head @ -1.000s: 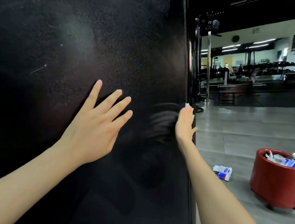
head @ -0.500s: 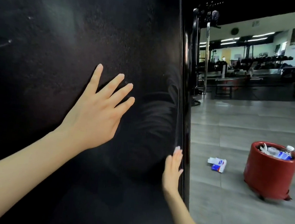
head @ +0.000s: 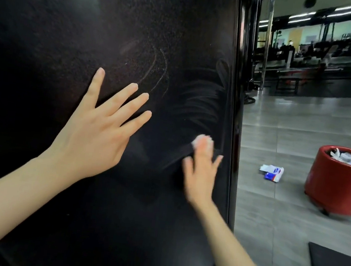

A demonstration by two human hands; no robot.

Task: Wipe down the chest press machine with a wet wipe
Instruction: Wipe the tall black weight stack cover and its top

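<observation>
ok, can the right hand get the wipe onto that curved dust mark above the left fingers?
Probably yes. The curved dust mark sits up-left of the right hand on the same flat panel, nothing between; the fingertips of the left hand just below may crowd it.

Both forearms [head: 21,194] bare; nails on the left hand [head: 95,137] seem short.
</observation>
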